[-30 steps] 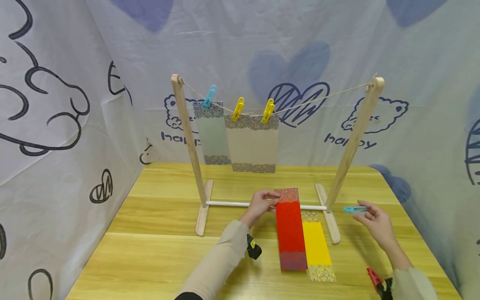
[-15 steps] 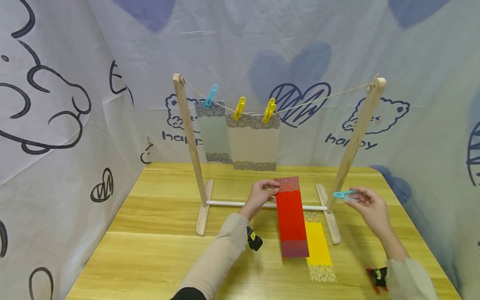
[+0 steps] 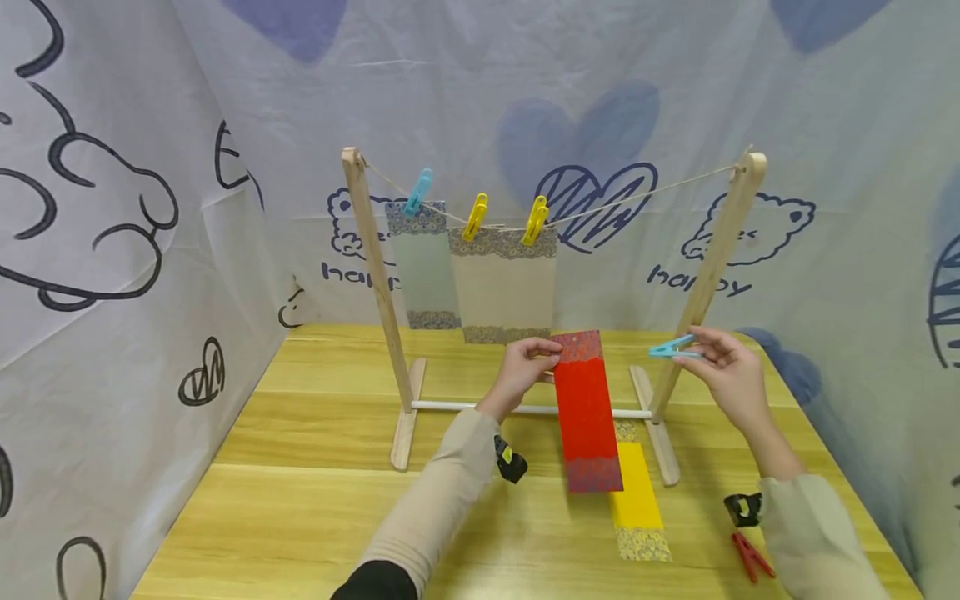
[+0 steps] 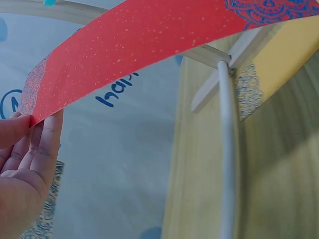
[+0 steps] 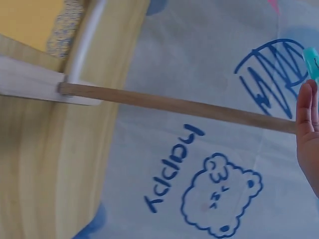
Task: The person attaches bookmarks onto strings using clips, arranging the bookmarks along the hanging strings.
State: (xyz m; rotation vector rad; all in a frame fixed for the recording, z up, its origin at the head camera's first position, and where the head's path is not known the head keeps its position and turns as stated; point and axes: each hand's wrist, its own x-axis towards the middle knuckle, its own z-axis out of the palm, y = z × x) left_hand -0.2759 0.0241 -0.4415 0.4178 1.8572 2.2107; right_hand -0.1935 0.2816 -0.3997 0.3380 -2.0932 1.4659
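Observation:
My left hand (image 3: 522, 375) pinches the upper left corner of a red paper strip (image 3: 588, 408) with patterned ends; in the left wrist view the strip (image 4: 134, 45) stretches away from thumb and fingers. To the right, my right hand (image 3: 726, 371) pinches a light blue clothespin (image 3: 672, 347), its tip pointing left, in front of the stand's right post. At the right wrist view's edge only part of the clothespin (image 5: 312, 62) shows. A yellow paper strip (image 3: 636, 487) lies on the table, partly behind the red one.
A string (image 3: 645, 196) spans two wooden posts (image 3: 708, 267) joined by a white bar (image 3: 457, 406). From it hang a pale green strip (image 3: 425, 271) under a blue clothespin (image 3: 417, 192) and cream paper (image 3: 506, 287) under two yellow clothespins (image 3: 536, 221). A red clothespin (image 3: 752, 557) lies at front right.
Both hands have risen away from me toward the string, the left with the red strip, the right with the blue clothespin. The right hand also moved left, and the clothespin's jaws now look spread.

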